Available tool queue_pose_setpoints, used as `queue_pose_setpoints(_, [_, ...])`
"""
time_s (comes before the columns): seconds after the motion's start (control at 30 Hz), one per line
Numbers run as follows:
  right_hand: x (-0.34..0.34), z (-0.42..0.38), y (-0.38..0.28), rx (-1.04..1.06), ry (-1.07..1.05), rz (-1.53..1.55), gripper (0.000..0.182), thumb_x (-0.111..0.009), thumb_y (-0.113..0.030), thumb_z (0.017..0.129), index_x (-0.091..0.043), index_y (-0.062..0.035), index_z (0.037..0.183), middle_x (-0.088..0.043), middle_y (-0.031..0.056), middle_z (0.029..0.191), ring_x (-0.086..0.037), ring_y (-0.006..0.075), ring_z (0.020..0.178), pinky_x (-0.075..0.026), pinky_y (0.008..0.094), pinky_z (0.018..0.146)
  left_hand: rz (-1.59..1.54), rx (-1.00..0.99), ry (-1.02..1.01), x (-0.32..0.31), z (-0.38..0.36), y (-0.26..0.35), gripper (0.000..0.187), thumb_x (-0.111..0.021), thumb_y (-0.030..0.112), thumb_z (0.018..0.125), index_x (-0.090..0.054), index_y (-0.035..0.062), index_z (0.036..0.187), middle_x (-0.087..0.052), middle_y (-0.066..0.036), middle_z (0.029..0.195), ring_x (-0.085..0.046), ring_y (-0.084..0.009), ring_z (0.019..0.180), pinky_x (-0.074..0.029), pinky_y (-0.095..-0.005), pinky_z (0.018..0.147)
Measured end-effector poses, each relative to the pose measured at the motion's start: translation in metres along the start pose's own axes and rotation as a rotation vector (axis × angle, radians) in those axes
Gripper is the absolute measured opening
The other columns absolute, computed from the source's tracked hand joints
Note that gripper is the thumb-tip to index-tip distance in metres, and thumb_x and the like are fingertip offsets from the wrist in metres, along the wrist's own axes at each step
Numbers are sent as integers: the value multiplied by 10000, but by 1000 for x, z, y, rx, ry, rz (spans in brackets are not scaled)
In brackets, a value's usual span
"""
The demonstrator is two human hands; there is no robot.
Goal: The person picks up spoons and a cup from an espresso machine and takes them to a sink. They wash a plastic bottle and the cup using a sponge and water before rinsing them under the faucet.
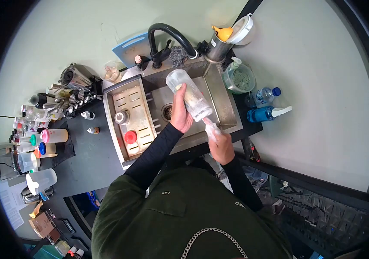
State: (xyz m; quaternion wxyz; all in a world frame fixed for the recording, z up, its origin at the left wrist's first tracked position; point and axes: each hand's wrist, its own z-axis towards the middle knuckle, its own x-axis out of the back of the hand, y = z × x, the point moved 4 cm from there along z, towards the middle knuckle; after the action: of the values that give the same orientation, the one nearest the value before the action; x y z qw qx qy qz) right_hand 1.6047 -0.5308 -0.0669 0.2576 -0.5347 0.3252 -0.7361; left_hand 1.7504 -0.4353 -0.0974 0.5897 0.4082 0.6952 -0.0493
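My left hand (181, 111) is wrapped round a clear plastic bottle (196, 102), tilted over the sink (214, 88). Soap suds cling inside the bottle, and a pale yellowish shape shows through its wall. At the bottle's lower right end, my right hand (222, 149) is closed on a foam-covered handle (211, 127) that runs up to the opening. White lather covers the thumb side of that hand; the far end of the handle is hidden by suds. Below the bottle, the drain (167, 112) is partly in view.
A slotted tray (127, 100) in the sink's left side holds a small jar (122, 117) and a red cap (130, 137). The black faucet (169, 28) arches behind. To the right stand a soapy tub (239, 78) and a blue spray bottle (260, 115). Several bottles and tools line the left counter.
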Motion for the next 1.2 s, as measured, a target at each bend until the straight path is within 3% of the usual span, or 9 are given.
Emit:
queue_pose_setpoints(0.37, [-1, 14, -10, -189, -78, 245, 177, -586, -86, 878, -659, 31, 988, -618, 291, 782, -636, 451, 824, -493, 473, 663, 91, -96, 26, 13, -1, 12, 485, -550, 444, 995, -471, 28, 1232, -647, -150, 1036, -675, -241, 940, -599, -433, 819])
queue_pose_setpoints(0.43, [-15, 20, 18, -242, -104, 106, 202, -581, -97, 890, -658, 35, 1021, -624, 295, 808, -642, 447, 861, -508, 456, 687, 56, -60, 0, 3, -6, -8, 456, -552, 420, 1001, -469, 38, 1235, -646, -147, 1037, -673, -234, 943, -603, -421, 790])
queue_pose_setpoints(0.47, [-19, 21, 27, -274, -136, 88, 266, -542, -67, 921, -650, 11, 1152, -645, 228, 769, -655, 284, 672, -481, 372, 644, 49, -78, 9, -1, -7, -11, 447, -548, 421, 1004, -476, 38, 1224, -647, -147, 1028, -678, -238, 927, -602, -420, 779])
queue_pose_setpoints(0.6, [-5, 19, 15, -40, -94, 113, 234, -556, -88, 918, -658, 21, 1099, -654, 250, 813, -689, 332, 742, -486, 394, 659, 95, -160, 44, 17, 10, 26, 359, -577, 382, 998, -443, 105, 1184, -616, -95, 1007, -675, -219, 838, -598, -410, 736])
queue_pose_setpoints(0.7, [12, 21, -10, 54, -19, 231, 198, -569, -99, 914, -659, 33, 1031, -643, 276, 836, -693, 374, 815, -485, 414, 664, -139, 107, -124, 11, 1, 19, 403, -512, 367, 1024, -409, 104, 1311, -617, -110, 1075, -652, -245, 1012, -550, -449, 918])
queue_pose_setpoints(0.83, [-7, 26, 32, -93, -178, -78, 229, -544, -64, 927, -643, 28, 1111, -645, 272, 850, -681, 385, 806, -482, 415, 658, -10, -36, -40, -2, -8, -14, 492, -452, 410, 1040, -386, 73, 1391, -574, -103, 1265, -582, -250, 1174, -524, -459, 976])
queue_pose_setpoints(0.97, [8, 20, 13, -150, -175, 280, 217, -556, -98, 934, -640, 27, 1090, -653, 145, 777, -629, 216, 693, -458, 382, 622, 113, -172, 24, 8, -4, 8, 381, -610, 333, 990, -420, 95, 1219, -569, -63, 1149, -629, -173, 1043, -576, -393, 896])
queue_pose_setpoints(1.03, [8, 15, 10, -169, -165, 436, 215, -552, -107, 941, -641, 24, 1085, -642, 90, 750, -589, 151, 675, -449, 362, 613, -16, -23, -12, 20, 1, 3, 342, -624, 309, 983, -471, 100, 1206, -588, -55, 1115, -631, -161, 1029, -580, -397, 885])
queue_pose_setpoints(1.2, [-5, 19, 39, -282, -238, 313, 324, -514, -130, 987, -610, 3, 1265, -652, 42, 854, -553, 88, 753, -467, 269, 699, -52, -24, -18, -18, -8, -10, 435, -633, 304, 973, -470, 54, 1290, -630, -91, 1099, -663, -203, 970, -594, -429, 840])
